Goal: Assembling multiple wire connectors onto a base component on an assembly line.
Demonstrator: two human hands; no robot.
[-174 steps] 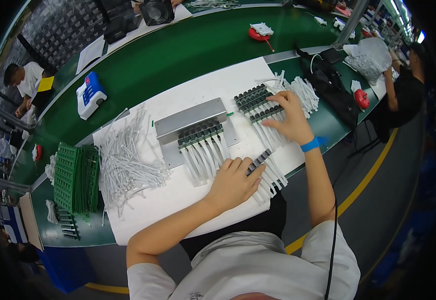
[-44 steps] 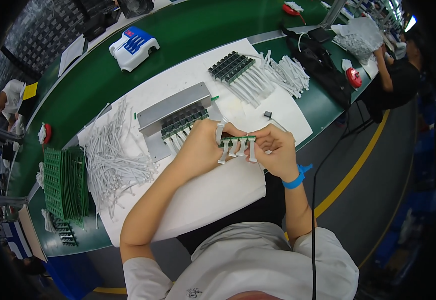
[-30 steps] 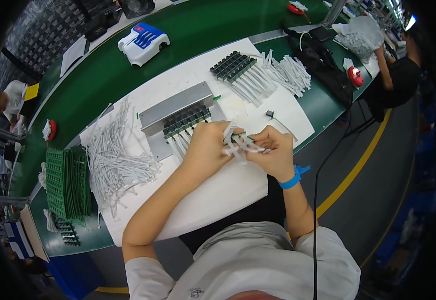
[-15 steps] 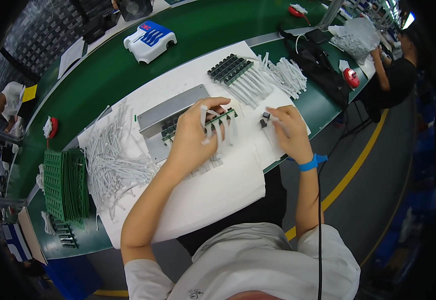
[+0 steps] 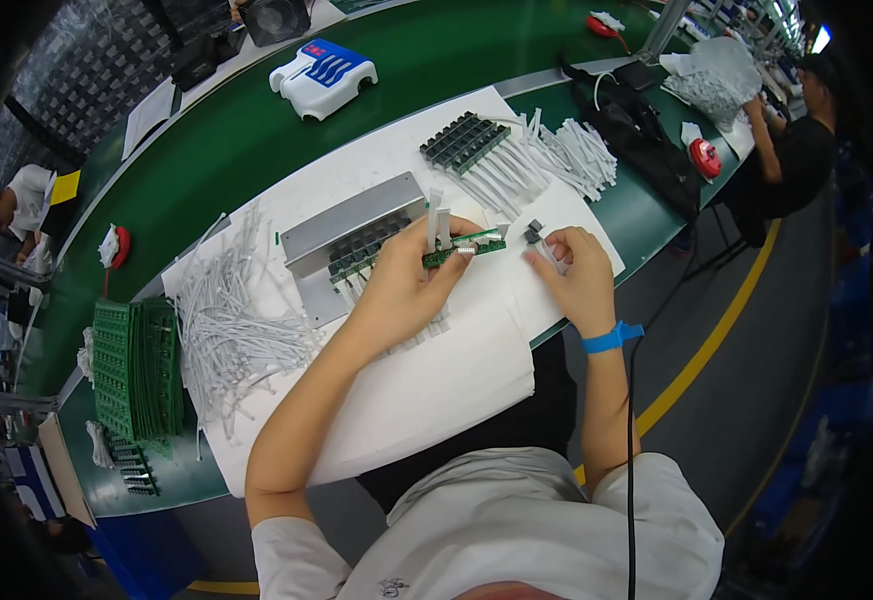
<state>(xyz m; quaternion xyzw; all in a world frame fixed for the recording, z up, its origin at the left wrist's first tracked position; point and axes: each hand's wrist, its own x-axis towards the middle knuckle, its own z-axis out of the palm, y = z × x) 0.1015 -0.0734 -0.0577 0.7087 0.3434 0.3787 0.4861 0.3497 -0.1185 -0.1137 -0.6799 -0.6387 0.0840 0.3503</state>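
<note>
My left hand (image 5: 396, 290) is closed on a narrow green circuit board (image 5: 468, 247), held over the white paper with the thumb along its near edge. White flat cables (image 5: 436, 225) stick up from the board beside my fingers. To the right, my right hand (image 5: 586, 275) pinches a white cable between thumb and fingers; black connectors (image 5: 533, 232) show just past the fingertips. Behind my left hand, a grey metal fixture (image 5: 351, 215) has a row of black connectors (image 5: 366, 250) with white cables along it.
Loose white cables (image 5: 231, 310) lie in a heap at left, beside stacked green boards (image 5: 136, 370). Finished-looking boards with cables (image 5: 464, 140) lie at the back. A white-and-blue device (image 5: 323, 80) sits on the green surface beyond. A black bag (image 5: 631, 130) lies at right.
My left hand has tilted the board, so its cables point up instead of hanging down. My right hand has turned slightly, still pinching the cable. The white-and-blue device has shifted right.
</note>
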